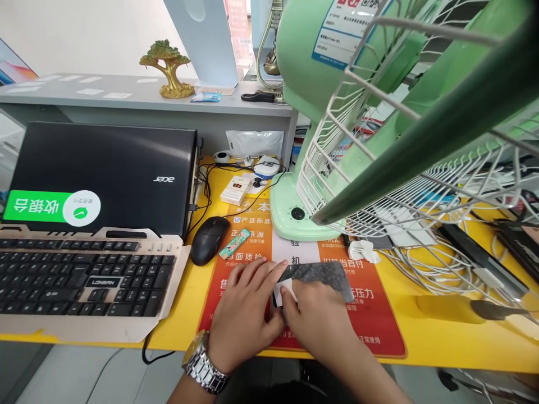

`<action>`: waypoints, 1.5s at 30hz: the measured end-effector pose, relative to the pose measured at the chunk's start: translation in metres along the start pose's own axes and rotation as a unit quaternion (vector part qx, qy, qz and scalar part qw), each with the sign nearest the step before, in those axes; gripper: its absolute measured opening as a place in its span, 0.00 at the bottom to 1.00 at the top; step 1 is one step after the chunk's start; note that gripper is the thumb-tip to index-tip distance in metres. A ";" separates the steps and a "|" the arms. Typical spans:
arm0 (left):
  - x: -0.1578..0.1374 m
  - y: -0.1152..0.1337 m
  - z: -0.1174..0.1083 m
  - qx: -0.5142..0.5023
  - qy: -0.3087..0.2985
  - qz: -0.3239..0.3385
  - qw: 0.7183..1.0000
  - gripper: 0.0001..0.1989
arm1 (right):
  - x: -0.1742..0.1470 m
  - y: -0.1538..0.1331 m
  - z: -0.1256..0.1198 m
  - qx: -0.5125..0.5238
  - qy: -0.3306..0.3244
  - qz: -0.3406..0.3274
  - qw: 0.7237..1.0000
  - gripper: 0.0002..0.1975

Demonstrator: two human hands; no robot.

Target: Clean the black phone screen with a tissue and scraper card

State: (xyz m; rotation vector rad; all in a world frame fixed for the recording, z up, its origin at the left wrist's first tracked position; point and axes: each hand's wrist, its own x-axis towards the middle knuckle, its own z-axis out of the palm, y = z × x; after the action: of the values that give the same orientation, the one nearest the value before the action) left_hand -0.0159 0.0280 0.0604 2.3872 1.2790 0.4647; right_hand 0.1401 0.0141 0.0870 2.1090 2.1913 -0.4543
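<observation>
A dark, flat smartphone (pixel 337 275) with a mottled, smudged-looking surface lies lengthwise on the red and orange mat. My left hand (pixel 248 306), with a metal watch at its wrist, grips the phone's left end between thumb and forefinger. Closed fingers of my right hand (pixel 318 314) press a small white wipe (pixel 285 289) against the phone near that end. The right hand and wipe cover much of the phone's near and left part.
Left of the mat (pixel 387 339) are a black mouse (pixel 209 240), a keyboard (pixel 84 280) and a laptop (pixel 105 168). A green fan (pixel 311 95) leans its wire cage over the right side. Cables (pixel 425 272) and a yellow bottle (pixel 448 308) lie at right; a cigarette pack (pixel 236 189) sits behind.
</observation>
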 end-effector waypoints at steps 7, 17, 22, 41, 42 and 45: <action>0.001 -0.001 0.000 -0.003 0.000 -0.003 1.000 0.37 | -0.001 0.006 0.001 0.012 -0.007 0.014 1.000 0.19; 0.002 -0.001 -0.002 0.003 -0.009 -0.006 1.000 0.37 | -0.004 0.080 -0.006 -0.018 -0.031 0.163 0.986 0.18; 0.002 -0.001 -0.001 0.019 -0.005 -0.003 1.000 0.36 | -0.004 0.106 -0.013 -0.025 -0.043 0.202 0.978 0.20; 0.001 -0.002 0.002 0.069 -0.001 0.020 0.997 0.33 | 0.003 0.040 -0.006 -0.010 -0.006 0.126 0.992 0.17; 0.001 -0.002 0.002 0.072 -0.001 0.022 0.997 0.34 | 0.002 0.050 -0.007 -0.009 -0.011 0.146 0.989 0.17; 0.001 -0.003 0.003 0.079 0.002 0.028 0.997 0.34 | -0.002 0.080 -0.010 -0.006 -0.022 0.189 0.982 0.18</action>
State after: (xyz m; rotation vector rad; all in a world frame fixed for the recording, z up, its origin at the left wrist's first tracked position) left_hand -0.0163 0.0302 0.0568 2.5586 1.2974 0.3989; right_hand 0.2204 0.0158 0.0840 2.4054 1.7040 -0.4466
